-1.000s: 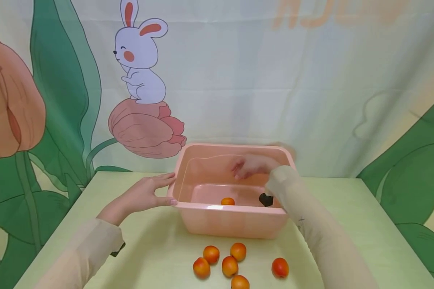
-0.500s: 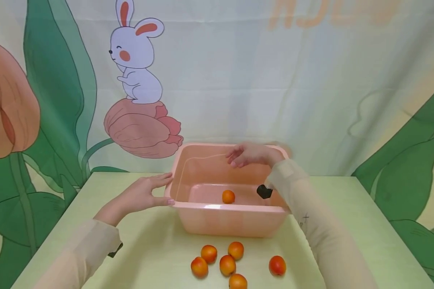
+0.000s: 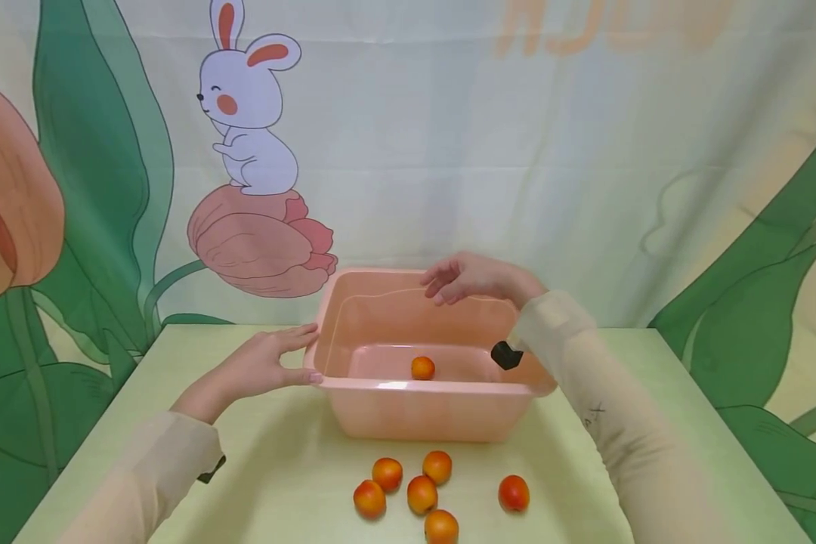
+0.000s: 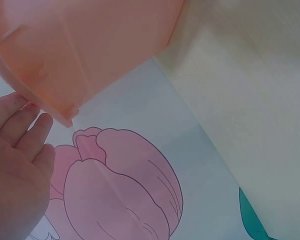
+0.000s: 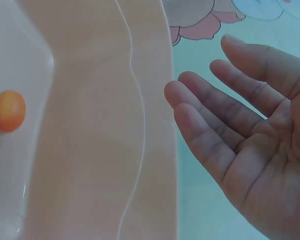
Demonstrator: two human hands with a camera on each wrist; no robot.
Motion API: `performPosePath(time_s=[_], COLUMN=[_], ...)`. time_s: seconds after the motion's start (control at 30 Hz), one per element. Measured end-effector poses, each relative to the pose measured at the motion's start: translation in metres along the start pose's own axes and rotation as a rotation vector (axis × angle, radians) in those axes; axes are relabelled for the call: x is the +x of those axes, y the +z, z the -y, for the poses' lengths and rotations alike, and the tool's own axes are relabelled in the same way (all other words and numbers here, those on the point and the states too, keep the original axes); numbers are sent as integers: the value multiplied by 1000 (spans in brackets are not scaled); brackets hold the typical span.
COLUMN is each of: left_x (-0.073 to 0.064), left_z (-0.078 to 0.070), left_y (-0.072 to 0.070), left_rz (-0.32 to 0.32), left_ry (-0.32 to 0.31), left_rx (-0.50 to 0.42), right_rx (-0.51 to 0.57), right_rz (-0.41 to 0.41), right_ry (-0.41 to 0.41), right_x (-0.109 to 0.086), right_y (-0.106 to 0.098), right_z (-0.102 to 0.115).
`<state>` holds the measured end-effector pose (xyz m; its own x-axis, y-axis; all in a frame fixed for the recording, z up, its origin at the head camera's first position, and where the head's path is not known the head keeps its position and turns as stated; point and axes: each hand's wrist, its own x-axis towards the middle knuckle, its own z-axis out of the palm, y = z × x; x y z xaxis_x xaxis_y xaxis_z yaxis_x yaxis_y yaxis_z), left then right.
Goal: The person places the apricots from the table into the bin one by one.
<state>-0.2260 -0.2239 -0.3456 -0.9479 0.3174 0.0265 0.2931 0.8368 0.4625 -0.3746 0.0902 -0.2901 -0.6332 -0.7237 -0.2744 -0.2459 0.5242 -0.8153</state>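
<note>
A pink plastic tub (image 3: 421, 412) stands on the table, with one small orange-red fruit (image 3: 423, 368) on its floor. My left hand (image 3: 261, 363) rests against the tub's left rim, fingers near the side and thumb at the front corner. In the left wrist view its fingertips (image 4: 42, 122) touch the rim's underside. Above the back rim, my right hand (image 3: 479, 278) is raised with relaxed, slightly bent fingers; the right wrist view shows its palm (image 5: 262, 165) holding nothing. In front of the tub lie several more fruits (image 3: 422, 495), and one redder fruit (image 3: 514, 493) lies apart on the right.
The pale green table (image 3: 258, 468) extends to both sides of the tub. Close behind the tub hangs a printed curtain (image 3: 408, 151) with a rabbit and tulips. A black piece (image 3: 506, 355) is fixed at the right cuff.
My right hand has risen from inside the tub to above its back rim. The fruit in the tub has shifted slightly away from the front wall. The left hand keeps its place on the rim.
</note>
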Motion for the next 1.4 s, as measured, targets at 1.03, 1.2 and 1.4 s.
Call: performPosePath(time_s=[1.03,1.2,1.4], left_x=[1,1,1], left_z=[0,0,-1], left_y=[-1,0,0], left_rz=[11,12,21], left_ry=[15,24,16], left_rx=[7,7,6], right_rx=[-70,-41,6], right_rz=[-97,-54,16], right_ry=[-255,-342,-397], right_x=[-80,-89,-98], right_y=[51,64,79], right_z=[28,27,22])
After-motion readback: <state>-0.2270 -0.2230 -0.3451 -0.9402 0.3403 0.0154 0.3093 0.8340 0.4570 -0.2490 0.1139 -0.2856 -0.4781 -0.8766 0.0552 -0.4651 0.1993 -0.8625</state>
